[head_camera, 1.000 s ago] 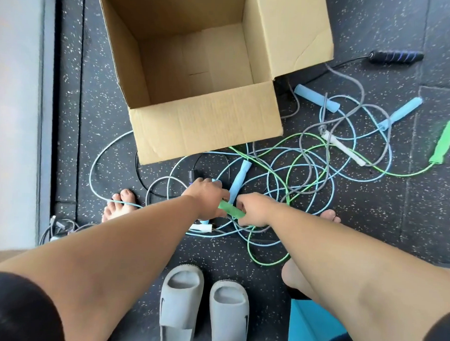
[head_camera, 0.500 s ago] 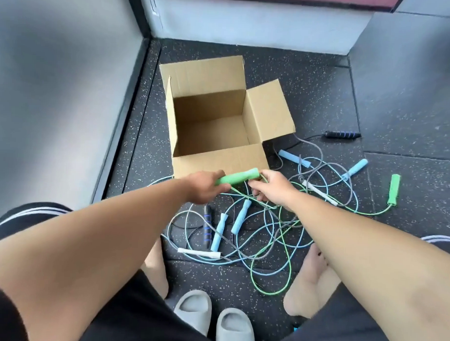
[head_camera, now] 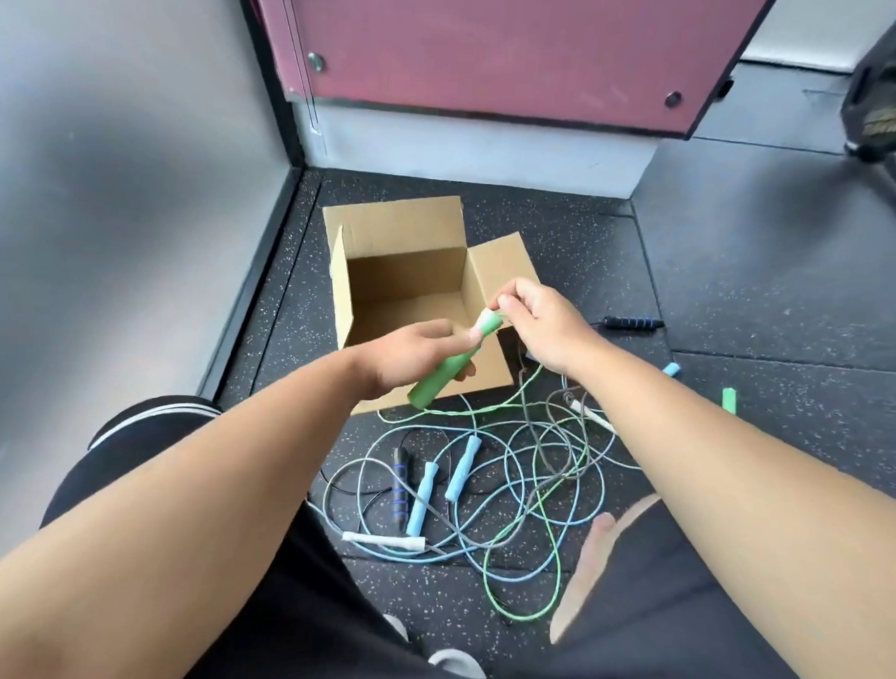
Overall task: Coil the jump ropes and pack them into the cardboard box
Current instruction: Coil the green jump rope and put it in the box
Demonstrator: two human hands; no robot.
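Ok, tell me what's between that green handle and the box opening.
Nothing visible; the left hand holds the green handle just before the open cardboard box. Its green rope trails into the floor tangle.

Matt corrugated cardboard box; speckled rubbery floor; smooth green handle.

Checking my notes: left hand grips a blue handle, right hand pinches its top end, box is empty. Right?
No: the head view shows the handle in the left hand is green, not blue. The right hand does pinch its top end, and the box is empty.
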